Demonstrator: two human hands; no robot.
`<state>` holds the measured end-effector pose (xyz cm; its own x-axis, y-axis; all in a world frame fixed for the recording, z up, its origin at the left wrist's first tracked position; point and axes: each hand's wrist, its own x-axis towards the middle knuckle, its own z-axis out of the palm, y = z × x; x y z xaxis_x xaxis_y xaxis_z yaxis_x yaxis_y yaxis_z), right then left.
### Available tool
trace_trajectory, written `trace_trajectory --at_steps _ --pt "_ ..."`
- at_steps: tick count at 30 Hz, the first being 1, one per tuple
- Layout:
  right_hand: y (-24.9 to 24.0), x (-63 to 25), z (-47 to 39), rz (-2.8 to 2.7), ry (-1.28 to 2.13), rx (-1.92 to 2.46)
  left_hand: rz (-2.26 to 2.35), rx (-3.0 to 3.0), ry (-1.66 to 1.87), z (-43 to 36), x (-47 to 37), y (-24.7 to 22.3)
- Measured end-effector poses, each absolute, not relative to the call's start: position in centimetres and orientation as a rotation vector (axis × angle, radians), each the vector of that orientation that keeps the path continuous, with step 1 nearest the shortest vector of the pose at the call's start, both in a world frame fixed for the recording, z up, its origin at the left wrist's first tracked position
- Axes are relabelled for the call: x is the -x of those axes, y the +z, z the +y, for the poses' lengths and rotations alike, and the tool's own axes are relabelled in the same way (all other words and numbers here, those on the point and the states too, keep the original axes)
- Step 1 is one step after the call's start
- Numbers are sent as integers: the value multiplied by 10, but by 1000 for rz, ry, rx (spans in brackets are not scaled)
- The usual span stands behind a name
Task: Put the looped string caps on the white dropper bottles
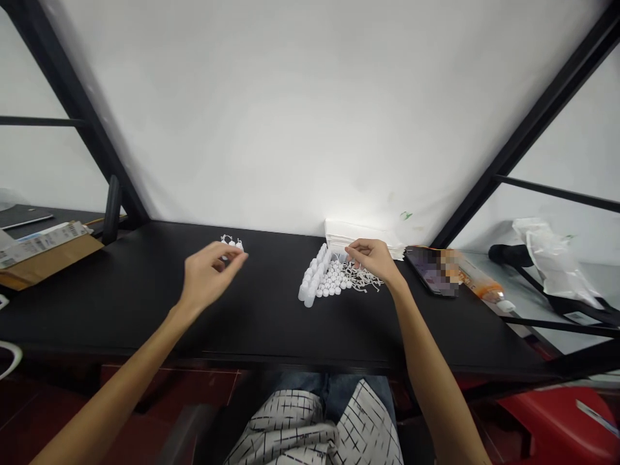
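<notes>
My left hand point(210, 272) is over the left half of the black table, thumb and forefinger brought together in a pinch. Whatever is between those fingertips, if anything, is too small to make out. Just behind it stand a few small white bottles point(232, 243) with thin curled strips at their tops, partly hidden by the hand. My right hand point(374, 258) hovers at the back of a pile, fingers bent and tips close together; what they hold is not visible. Under and beside it lie many white round caps point(334, 279), loose white strips point(365, 278) and rows of white bottles point(314, 278).
A white stack of paper-like sheets point(361, 231) leans at the wall. To the right are a phone point(429, 271) and an orange-labelled bottle point(491, 292). A cardboard box point(53, 258) sits at the far left. Black frame bars point(527, 119) slope up on both sides.
</notes>
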<state>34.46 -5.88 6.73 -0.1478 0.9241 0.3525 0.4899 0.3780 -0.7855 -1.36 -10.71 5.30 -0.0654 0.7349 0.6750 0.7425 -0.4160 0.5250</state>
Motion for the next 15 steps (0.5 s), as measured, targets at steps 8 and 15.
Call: trace_trajectory --at_steps 8,15 --pt "65 -349 -55 -1818 557 1318 -1109 2813 -1011 -119 -69 33" --pt "66 -354 -52 -1946 212 1488 -990 2679 -1063 -114 -73 25"
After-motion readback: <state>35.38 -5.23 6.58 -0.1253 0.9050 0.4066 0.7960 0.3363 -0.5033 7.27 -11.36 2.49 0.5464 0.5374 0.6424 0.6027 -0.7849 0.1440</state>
